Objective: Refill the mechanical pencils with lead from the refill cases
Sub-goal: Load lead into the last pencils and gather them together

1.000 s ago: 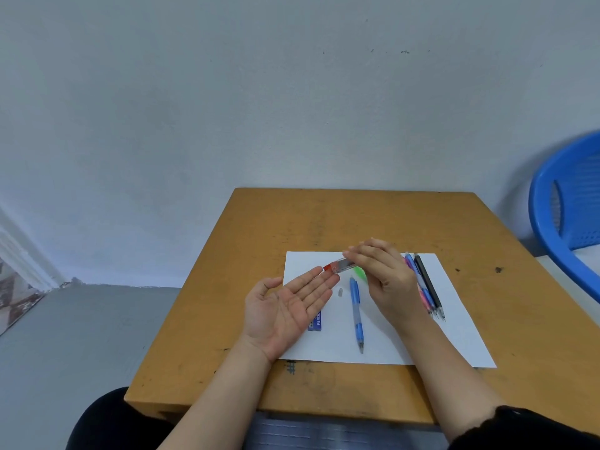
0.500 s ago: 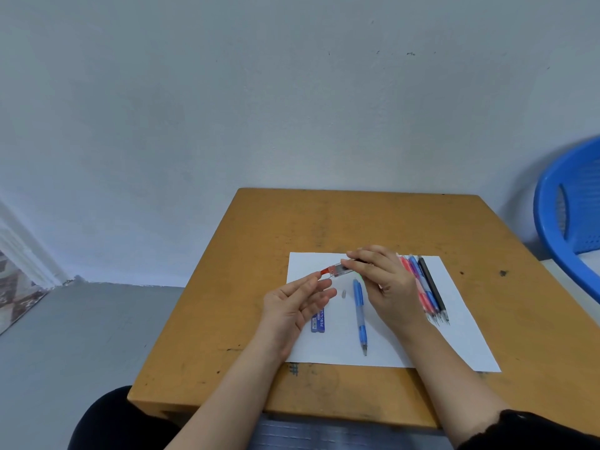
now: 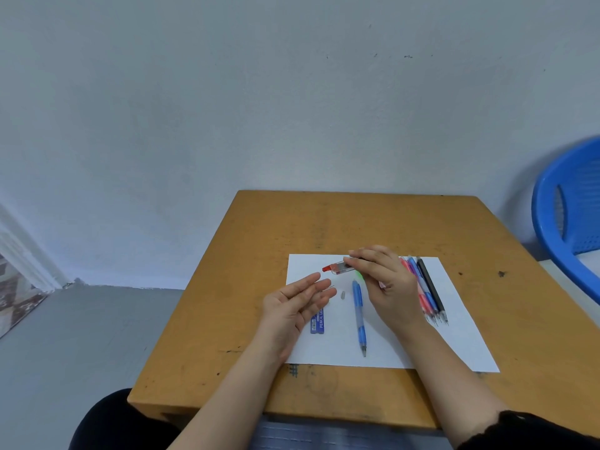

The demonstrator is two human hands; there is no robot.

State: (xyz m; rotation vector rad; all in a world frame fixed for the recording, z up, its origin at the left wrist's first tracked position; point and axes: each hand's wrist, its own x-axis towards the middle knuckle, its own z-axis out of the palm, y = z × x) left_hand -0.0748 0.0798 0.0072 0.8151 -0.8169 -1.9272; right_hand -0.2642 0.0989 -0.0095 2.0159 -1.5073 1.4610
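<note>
- Blue refill case [image 3: 317,321], lying just beside the left hand [image 3: 293,308] with its far end under the fingers: white letters along its length read "PENCIL LEA"; the rest is hidden.
- Same case, end nearer the wrist: a small white patch, its print too small to read.
- Tabletop [image 3: 324,222], just below the left wrist: a dark scribble [image 3: 293,371] like a "#".
- Red-capped refill case [image 3: 336,267], pinched by the right hand [image 3: 386,287]: any print is too small to read.

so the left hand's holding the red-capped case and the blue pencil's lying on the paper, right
No, the right hand holds the red-capped case; the left hand is open, palm up. The head view shows it. The blue pencil does lie on the paper.
</note>
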